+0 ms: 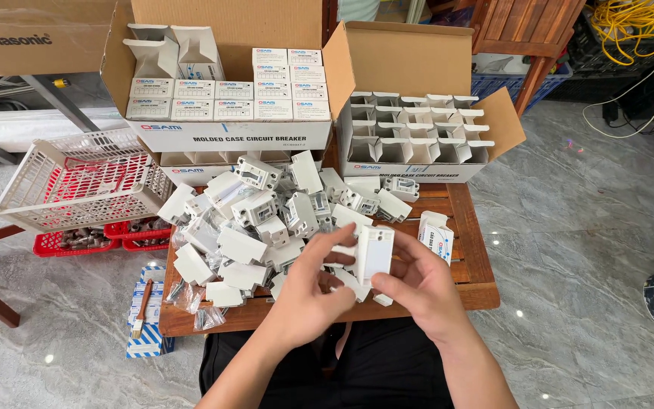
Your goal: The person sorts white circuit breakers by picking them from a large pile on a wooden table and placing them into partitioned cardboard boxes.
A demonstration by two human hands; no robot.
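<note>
Seen from above, both hands meet over the near edge of a small brown slatted wooden table (472, 274). The left hand (313, 291) and right hand (416, 282) together grip a white rectangular plastic breaker unit (376, 254), fingers closed around its sides. At ten o'clock from it lies a heap of loose white breaker units (259, 220). At twelve o'clock stand two open cardboard cartons (228, 83) of small white boxes. At nine o'clock tilts a white plastic crate (81, 182).

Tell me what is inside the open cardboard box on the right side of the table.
The right cardboard box holds rows of small white cartons, their top flaps standing open. What is inside each carton, and any layers beneath them, cannot be seen.
</note>
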